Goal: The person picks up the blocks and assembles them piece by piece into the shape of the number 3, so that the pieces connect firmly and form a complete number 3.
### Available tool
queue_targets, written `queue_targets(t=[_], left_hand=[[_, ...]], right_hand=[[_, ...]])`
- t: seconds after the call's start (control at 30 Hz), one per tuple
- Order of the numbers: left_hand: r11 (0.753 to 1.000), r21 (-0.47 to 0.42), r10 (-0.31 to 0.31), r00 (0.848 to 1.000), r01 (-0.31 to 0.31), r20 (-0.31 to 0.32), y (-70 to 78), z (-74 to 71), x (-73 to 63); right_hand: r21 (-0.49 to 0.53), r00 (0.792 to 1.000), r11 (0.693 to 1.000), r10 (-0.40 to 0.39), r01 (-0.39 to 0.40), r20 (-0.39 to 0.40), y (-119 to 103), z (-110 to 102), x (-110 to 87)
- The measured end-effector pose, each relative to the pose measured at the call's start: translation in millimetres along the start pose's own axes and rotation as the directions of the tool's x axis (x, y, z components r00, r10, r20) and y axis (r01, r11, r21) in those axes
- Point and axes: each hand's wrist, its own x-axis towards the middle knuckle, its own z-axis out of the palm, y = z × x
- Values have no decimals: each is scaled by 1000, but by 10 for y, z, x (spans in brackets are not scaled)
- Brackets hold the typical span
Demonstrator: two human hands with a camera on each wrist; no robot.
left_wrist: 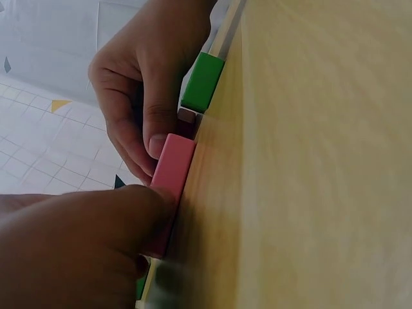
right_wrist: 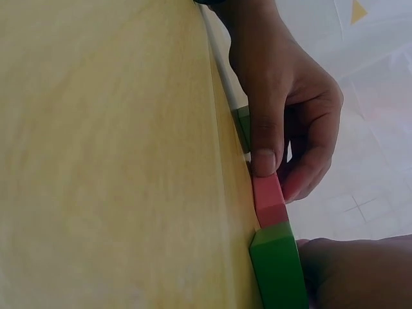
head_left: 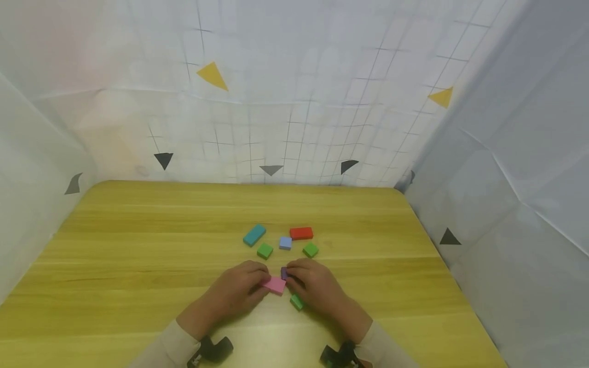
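Near the middle of the table, my left hand (head_left: 234,290) pinches a flat pink block (head_left: 277,286) between thumb and fingers. My right hand (head_left: 318,287) holds a small purple block (head_left: 283,273) just beyond the pink one's right end; its fingers cover most of it. In the left wrist view, the purple block (left_wrist: 187,117) shows beside the end of the pink block (left_wrist: 175,154). A green block (head_left: 297,302) lies on the table under the right hand's thumb side. From the right wrist, this green block (right_wrist: 278,267) partly hides the pink block (right_wrist: 269,198).
Beyond the hands lie a teal block (head_left: 254,235), a red block (head_left: 301,233), a light blue block (head_left: 285,243) and two green blocks, one at left (head_left: 264,251), the other green block (head_left: 311,250) at right. White sheeting (head_left: 294,117) surrounds the wooden table (head_left: 138,245).
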Motion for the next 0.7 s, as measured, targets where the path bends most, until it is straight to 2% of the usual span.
queue_targets(t=[0.17, 0.37, 0.7], left_hand=[[1000, -14, -22, 1000, 22, 6, 7, -20, 11], [999, -31, -37, 999, 37, 2, 19, -48, 21], [1000, -7, -25, 999, 25, -34, 0, -32, 22]], right_hand=[[-10, 1000, 1000, -3, 3, -12, 1, -11, 11], [-17, 999, 999, 37, -37, 24, 8, -27, 24], [2, 1000, 1000, 8, -8, 9, 31, -30, 31]])
